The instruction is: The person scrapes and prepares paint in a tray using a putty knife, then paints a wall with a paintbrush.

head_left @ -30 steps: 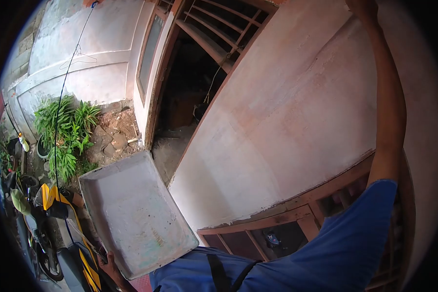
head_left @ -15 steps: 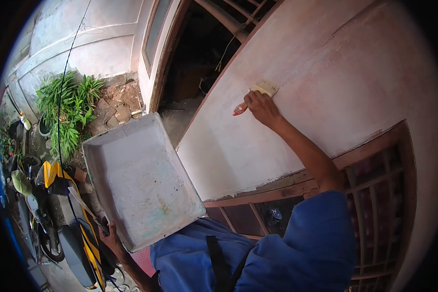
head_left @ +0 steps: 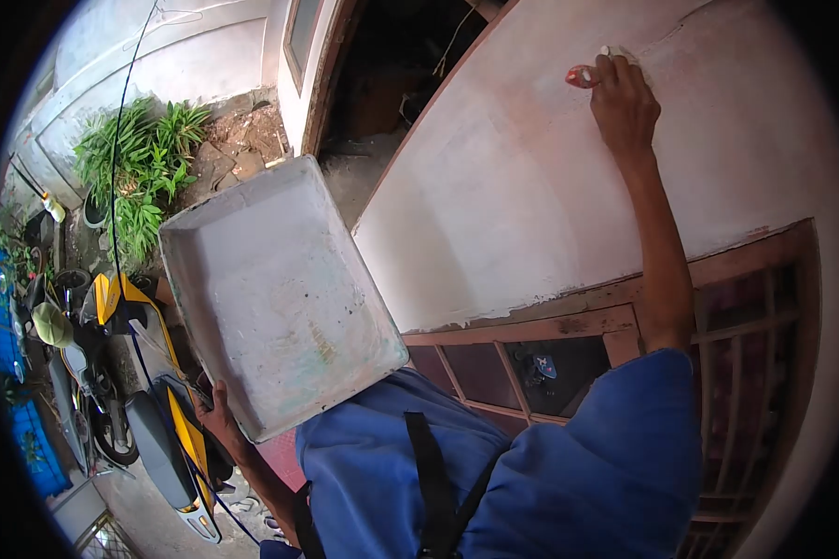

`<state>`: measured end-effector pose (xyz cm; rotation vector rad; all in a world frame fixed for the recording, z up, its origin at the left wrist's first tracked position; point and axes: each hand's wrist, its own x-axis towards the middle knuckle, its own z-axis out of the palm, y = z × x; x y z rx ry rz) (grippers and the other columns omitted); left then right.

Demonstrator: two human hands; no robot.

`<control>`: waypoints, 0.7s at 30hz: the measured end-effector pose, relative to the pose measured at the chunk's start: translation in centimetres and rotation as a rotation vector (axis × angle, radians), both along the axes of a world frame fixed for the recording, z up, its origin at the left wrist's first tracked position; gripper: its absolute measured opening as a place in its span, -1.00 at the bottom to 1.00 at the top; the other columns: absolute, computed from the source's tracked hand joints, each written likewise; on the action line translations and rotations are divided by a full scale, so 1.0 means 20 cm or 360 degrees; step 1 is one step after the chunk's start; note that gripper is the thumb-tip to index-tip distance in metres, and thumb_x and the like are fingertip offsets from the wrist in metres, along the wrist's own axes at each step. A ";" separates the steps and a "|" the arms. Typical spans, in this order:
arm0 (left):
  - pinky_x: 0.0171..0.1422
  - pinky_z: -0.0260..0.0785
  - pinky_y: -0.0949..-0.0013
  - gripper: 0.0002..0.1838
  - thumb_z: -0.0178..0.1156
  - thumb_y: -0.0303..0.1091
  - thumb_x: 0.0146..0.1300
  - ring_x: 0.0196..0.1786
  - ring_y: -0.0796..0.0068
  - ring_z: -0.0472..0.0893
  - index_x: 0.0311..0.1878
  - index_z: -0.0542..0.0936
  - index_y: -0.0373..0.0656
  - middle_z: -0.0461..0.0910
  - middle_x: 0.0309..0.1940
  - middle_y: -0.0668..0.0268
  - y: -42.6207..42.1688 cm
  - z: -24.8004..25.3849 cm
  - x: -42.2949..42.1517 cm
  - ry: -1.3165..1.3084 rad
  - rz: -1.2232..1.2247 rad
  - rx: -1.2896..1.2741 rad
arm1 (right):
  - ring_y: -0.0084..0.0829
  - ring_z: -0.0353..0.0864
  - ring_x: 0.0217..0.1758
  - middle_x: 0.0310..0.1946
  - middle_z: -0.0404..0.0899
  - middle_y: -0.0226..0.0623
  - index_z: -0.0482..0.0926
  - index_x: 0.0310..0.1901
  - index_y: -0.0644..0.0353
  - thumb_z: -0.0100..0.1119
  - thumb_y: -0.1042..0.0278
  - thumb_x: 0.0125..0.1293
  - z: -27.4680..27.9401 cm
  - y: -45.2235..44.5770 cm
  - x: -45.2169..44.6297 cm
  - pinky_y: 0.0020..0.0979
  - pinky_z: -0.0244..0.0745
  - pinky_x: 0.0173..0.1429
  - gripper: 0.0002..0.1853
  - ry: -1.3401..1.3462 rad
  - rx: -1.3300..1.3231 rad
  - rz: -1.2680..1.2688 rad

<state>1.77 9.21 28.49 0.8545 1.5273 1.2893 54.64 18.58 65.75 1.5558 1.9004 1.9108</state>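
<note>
My right hand [head_left: 625, 104] is closed around a paintbrush [head_left: 583, 76] with a red handle, up against the pinkish-white wall [head_left: 531, 186]. Most of the bristles are hidden behind my fingers. At the lower left, my left hand [head_left: 216, 410] grips the edge of a large, shallow grey tray [head_left: 280, 289], which is tilted and rests near my blue shirt. Dried paint stains and dark specks mark the tray's inside.
A dark doorway [head_left: 382, 84] stands beyond the tray. Green plants [head_left: 140, 168] grow at the left, above motorcycles [head_left: 172, 456]. A wooden-framed window [head_left: 569, 368] lies below the wall. A dark cord [head_left: 116, 186] hangs at the left.
My right hand came down from the top edge onto the wall with the brush, then moved up and right along it. The tray and my left hand appear higher in view.
</note>
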 end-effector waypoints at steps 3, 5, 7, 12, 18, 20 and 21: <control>0.08 0.26 0.43 -0.55 0.25 -0.27 0.11 -0.10 0.49 0.48 0.05 0.47 -0.29 0.53 -0.13 0.30 0.00 0.01 0.02 0.0000 0.0015 0.0050 | -0.43 0.44 -0.24 -0.39 0.40 -0.36 0.44 -0.38 0.16 0.06 0.49 0.00 -0.54 -0.06 0.01 -0.48 0.43 -0.23 -0.89 0.0066 -0.0622 -0.0154; 0.07 0.27 0.44 -0.55 0.25 -0.28 0.11 -0.10 0.50 0.48 0.04 0.47 -0.29 0.53 -0.14 0.29 -0.01 0.00 0.02 0.0033 0.0051 0.0068 | -0.37 0.48 -0.25 -0.39 0.41 -0.29 0.46 -0.37 0.20 0.07 0.50 -0.01 -0.94 -0.10 0.00 -0.40 0.46 -0.25 -0.88 0.0431 -0.1057 -0.0087; 0.05 0.28 0.45 -0.56 0.25 -0.28 0.11 -0.11 0.51 0.48 0.03 0.47 -0.29 0.53 -0.16 0.29 0.00 0.03 0.03 0.0110 0.0078 0.0061 | -0.28 0.54 -0.29 -0.41 0.48 -0.25 0.48 -0.39 0.25 0.03 0.49 0.10 -1.15 -0.12 -0.04 -0.29 0.49 -0.33 -0.94 0.1047 -0.1147 -0.0139; -0.04 0.31 0.49 -0.66 0.27 -0.38 0.09 -0.21 0.59 0.48 -0.07 0.52 -0.30 0.55 -0.24 0.37 0.01 0.03 0.04 -0.0102 0.0065 0.0185 | -0.31 0.61 -0.44 -0.43 0.59 -0.21 0.55 -0.29 0.29 0.09 0.45 0.20 -0.94 -0.11 -0.26 -0.37 0.51 -0.32 -0.89 0.1898 -0.0556 0.0382; -0.14 0.30 0.57 -0.72 0.25 -0.45 0.10 -0.28 0.71 0.45 -0.10 0.54 -0.27 0.53 -0.31 0.45 0.01 0.08 0.05 -0.0097 0.0034 0.0135 | -0.59 0.56 -0.28 -0.31 0.58 -0.28 0.51 -0.16 0.41 0.15 0.49 0.22 -0.82 -0.16 -0.84 -0.57 0.49 -0.19 -0.80 0.2716 -0.1081 0.1086; -0.16 0.30 0.58 -0.72 0.26 -0.47 0.08 -0.31 0.71 0.45 -0.11 0.54 -0.27 0.52 -0.34 0.47 0.01 0.10 0.06 -0.0089 0.0049 0.0148 | -0.57 0.59 -0.31 -0.36 0.61 -0.30 0.56 -0.23 0.32 0.21 0.43 0.18 -0.88 -0.10 -0.96 -0.54 0.48 -0.22 -0.83 0.2555 -0.1308 0.1032; -0.16 0.30 0.58 -0.72 0.26 -0.47 0.07 -0.31 0.71 0.45 -0.11 0.54 -0.27 0.53 -0.34 0.46 0.01 0.08 0.06 -0.0118 0.0064 0.0149 | -0.52 0.61 -0.32 -0.37 0.61 -0.29 0.57 -0.24 0.29 0.22 0.41 0.17 -0.90 -0.05 -1.02 -0.52 0.48 -0.24 -0.84 0.2478 -0.1369 0.1023</control>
